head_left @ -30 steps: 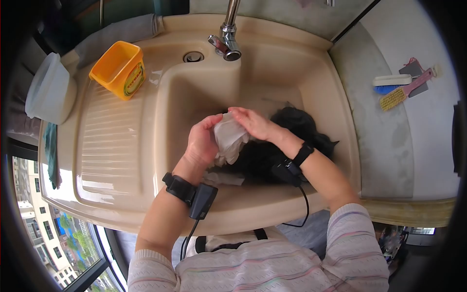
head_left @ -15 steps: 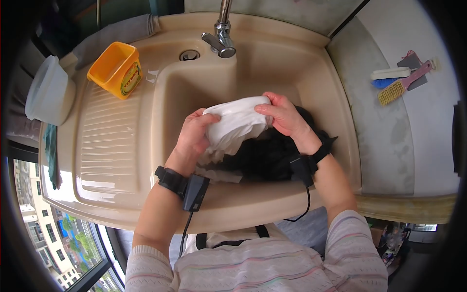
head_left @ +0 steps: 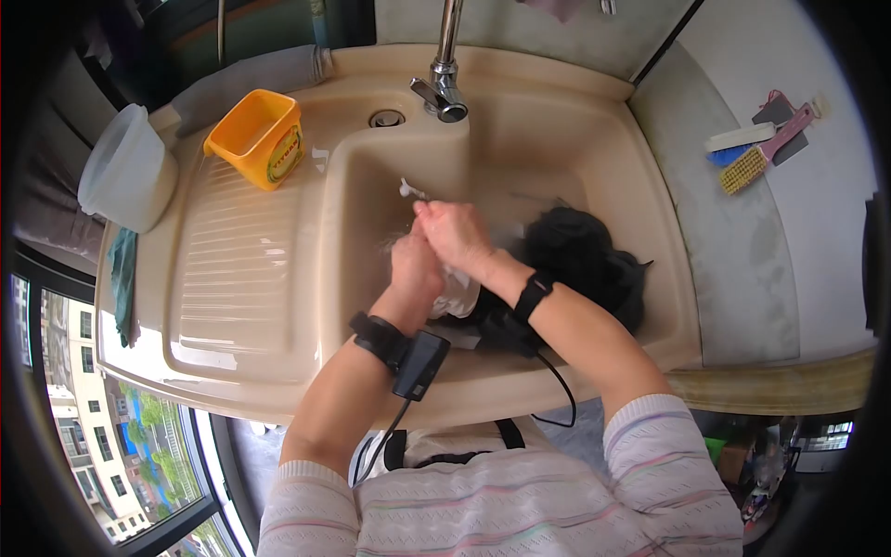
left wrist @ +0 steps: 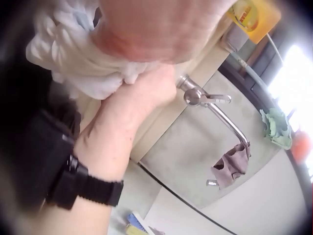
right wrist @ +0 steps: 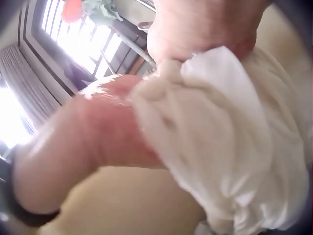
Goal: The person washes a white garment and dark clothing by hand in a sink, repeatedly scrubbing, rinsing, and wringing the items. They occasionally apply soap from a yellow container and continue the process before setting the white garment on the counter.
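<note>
The smooth beige sink [head_left: 557, 125] was occupied by a heap of black fabric [head_left: 585, 260]; beside it, a crumpled white cloth [head_left: 455, 295] was clenched by the right hand [head_left: 455, 236] and left hand [head_left: 415, 267], its bulk bunched on their near side.

Label [head_left: 285, 159] | on yellow-orange tub [head_left: 243, 165] | capitals, apparently "YIYUAN" | letters small, blurred, spelling uncertain

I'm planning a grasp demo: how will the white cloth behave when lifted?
The white cloth is likely floppy, since it bunches into soft folds. It may feel slippery, and perhaps heavy for its size, as the left hand gripping it glistens as if wet.
</note>
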The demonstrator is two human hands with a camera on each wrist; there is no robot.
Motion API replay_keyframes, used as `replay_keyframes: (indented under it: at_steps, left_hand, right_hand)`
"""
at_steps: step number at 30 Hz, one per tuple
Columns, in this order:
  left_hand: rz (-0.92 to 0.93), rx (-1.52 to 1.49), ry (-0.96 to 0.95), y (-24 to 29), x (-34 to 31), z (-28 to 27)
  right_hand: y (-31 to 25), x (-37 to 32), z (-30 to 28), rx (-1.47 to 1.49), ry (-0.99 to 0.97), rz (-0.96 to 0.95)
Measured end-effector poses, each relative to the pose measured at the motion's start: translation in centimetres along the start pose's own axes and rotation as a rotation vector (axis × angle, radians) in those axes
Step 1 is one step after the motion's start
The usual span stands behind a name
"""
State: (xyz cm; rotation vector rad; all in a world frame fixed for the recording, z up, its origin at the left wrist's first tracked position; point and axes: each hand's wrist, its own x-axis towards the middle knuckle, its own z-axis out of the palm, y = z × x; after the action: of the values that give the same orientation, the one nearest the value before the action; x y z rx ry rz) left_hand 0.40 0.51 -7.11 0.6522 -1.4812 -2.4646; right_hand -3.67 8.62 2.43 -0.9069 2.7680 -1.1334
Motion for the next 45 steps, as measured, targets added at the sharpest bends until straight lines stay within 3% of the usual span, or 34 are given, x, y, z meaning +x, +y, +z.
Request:
replay_keyframes:
  at_steps: [1,3,5,7,8,9,11,13,15,16,17,18,19,20,21,22,23,25,26,27,29,30,32,33,35,36,37,40,41,43,45]
  left_hand:
    - [-0.294,-0.269,0.17,2.1,-1.5,2.4]
    - [-0.3,-0.303,0.254,2.1,-1.9,3.2]
    - [-0.233,-0.339,0.183,3.8,-2.8,4.0]
    - [-0.075,-0.883,-0.316,2.3,-3.4,2.1]
    - [-0.057,-0.956,-0.37,1.3,-3.1,1.7]
    - [-0.066,-0.956,-0.373,2.1,-3.6,2.7]
    - [-0.344,-0.257,0.21,5.1,-4.4,5.2]
    - [-0.352,-0.291,0.152,4.5,-3.8,5.1]
    - [-0.187,-0.278,0.088,4.1,-3.4,4.6]
    - [0.26,-0.183,-0.329,-4.3,1.5,-1.0]
    - [-0.193,-0.745,-0.438,0.2,-1.3,0.4]
    - [-0.032,-0.637,-0.477,-2.3,0.7,-0.7]
    - [0.127,-0.528,-0.512,-0.4,0.3,0.1]
    - [0.129,-0.532,-0.515,0.8,-1.6,0.9]
    - [-0.402,-0.291,0.154,7.1,-4.7,5.5]
    - [-0.364,-0.354,-0.038,6.6,-4.1,5.3]
    - [-0.364,-0.352,-0.046,7.1,-4.0,5.2]
    - [-0.357,-0.159,-0.246,8.3,-4.0,4.8]
    - [-0.328,0.082,-0.244,8.7,-3.9,4.4]
    - [-0.33,0.083,-0.244,8.5,-3.9,4.4]
    - [-0.253,0.263,-0.415,7.9,-3.7,4.3]
    - [-0.259,0.248,-0.356,8.8,-4.0,4.6]
    - [-0.239,0.13,-0.323,8.9,-3.5,4.1]
    - [-0.216,0.012,-0.283,9.0,-3.3,3.7]
    - [-0.23,0.006,-0.256,8.8,-2.8,2.9]
    - [-0.189,-0.079,-0.232,8.7,-2.4,2.5]
    - [-0.146,-0.165,-0.205,8.5,-2.1,2.3]
    - [-0.194,-0.184,-0.18,7.5,-1.4,1.7]
    - [-0.206,-0.189,-0.137,7.1,-1.2,1.7]
    - [-0.212,-0.224,-0.08,6.2,-1.3,2.3]
    - [-0.217,-0.256,-0.019,5.1,-0.9,2.0]
  right_hand:
    - [1.0,0.6,-0.4,-0.126,-0.057,-0.051]
    - [1.7,0.2,-0.2,-0.076,0.014,-0.01]
    - [-0.1,-0.6,-0.8,-0.112,0.026,-0.103]
    - [-3.1,-2.6,-1.3,-0.131,0.044,-0.272]
    - [-3.4,-2.6,-1.8,-0.114,0.031,-0.265]
    - [-3.5,-2.6,-2.0,-0.094,0.016,-0.254]
    - [0.8,-0.6,-0.7,-0.17,0.004,-0.037]
    - [1.9,-0.1,-1.1,-0.195,-0.033,-0.037]
    - [1.5,-1.0,-0.8,-0.196,0.055,-0.095]
    - [-0.3,-1.9,-0.9,-0.208,0.07,-0.177]
    - [-3.2,-3.1,-1.6,-0.146,0.066,-0.265]
    - [-3.0,-2.8,-1.3,-0.1,0.095,-0.265]
    - [-2.4,-2.5,-1.0,-0.054,0.124,-0.264]
    - [-0.4,-1.4,-0.6,-0.097,0.108,-0.153]
    - [2.4,-0.4,-0.5,-0.137,0.092,-0.041]
    - [4.4,-0.1,-0.8,-0.152,0.082,-0.033]
    - [5.0,0.2,-1.3,-0.155,0.089,-0.031]
    - [5.9,0.7,-2.4,0.068,0.01,0.071]
    - [6.6,1.2,-3.6,0.217,-0.005,0.142]
    - [7.3,1.4,-4.6,0.423,-0.047,0.252]
    - [5.3,0.6,-7.4,0.404,-0.182,0.286]
    - [5.9,0.1,-7.8,0.403,-0.181,0.289]
    - [7.2,-1.1,-8.2,0.525,-0.462,0.313]
    - [7.6,-1.6,-8.3,0.525,-0.463,0.314]
    - [8.3,-2.6,-8.3,0.113,-0.643,0.15]
    - [8.1,-2.6,-8.7,0.053,-0.688,0.227]
    - [8.6,-2.5,-8.7,0.054,-0.689,0.225]
    - [10.1,-2.5,-8.2,0.854,-0.38,0.422]
    - [10.4,-2.4,-8.0,0.852,-0.38,0.424]
    - [9.4,-1.7,-7.2,1.181,-0.245,0.461]
    - [8.7,-0.6,-5.4,1.047,-0.246,0.505]
